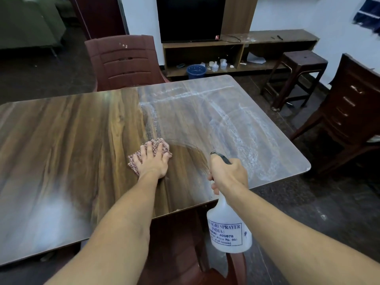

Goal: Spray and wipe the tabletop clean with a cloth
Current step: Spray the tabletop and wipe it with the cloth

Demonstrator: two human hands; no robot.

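Tabletop (61, 140) fills the middle of the frame: a rounded-corner slab of glossy wood-grain laminate. Its left half shows bare brown streaked grain, with a pale blur of glare at the lower left. Behind its far edge, upper left of centre, stands a maroon plastic chair (123, 62) with a slatted back.

Near the centre lies the cloth (159, 144), a crumpled red-and-white checked weave, flat on the laminate. My left grip (153, 161) is spread on top of it, fingers straight and splayed, palm pressing down and clasping nothing. Just beyond the cloth a dark wet band runs away from me. To its right the surface is veiled in a whitish, foamy film laid in straight lines and wide curved arcs, reaching to the right corner.

Right of centre, my right grip (228, 174) is wrapped tight round the neck of the spray bottle (229, 229), with the black trigger head poking out above my knuckles. The bottle is translucent white plastic with a black printed label, and its rounded body hangs low over the near edge.

Upper centre, a blue bucket (196, 71) sits by a low wooden shelf unit (205, 48). A dark wooden stool (298, 73) stands at the upper right.
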